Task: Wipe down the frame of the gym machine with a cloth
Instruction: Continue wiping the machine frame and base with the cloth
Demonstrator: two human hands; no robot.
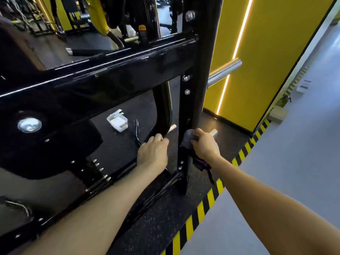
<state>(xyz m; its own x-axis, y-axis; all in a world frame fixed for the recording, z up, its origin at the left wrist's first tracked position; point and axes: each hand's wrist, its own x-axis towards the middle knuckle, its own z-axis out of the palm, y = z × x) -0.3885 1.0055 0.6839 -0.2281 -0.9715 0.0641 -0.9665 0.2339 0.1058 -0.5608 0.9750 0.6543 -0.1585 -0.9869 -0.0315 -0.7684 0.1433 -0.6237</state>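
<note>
1. My right hand (204, 144) clutched the dark cloth (187, 139), fingers curled round it, pressing it low on the black upright post (195, 74).
2. My left hand (153, 150) hung beside it, fingers loosely curled, holding nothing.
3. Mid-wipe, I judged; the next stroke needed firm pressure toward the base.
4. I could read no writing.

A white tray (117, 121) lies on the black floor (114, 150).

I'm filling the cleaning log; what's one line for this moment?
stage: wiping | right hand: presses cloth on frame upright | left hand: curled, apparently empty, near curved bar
</note>
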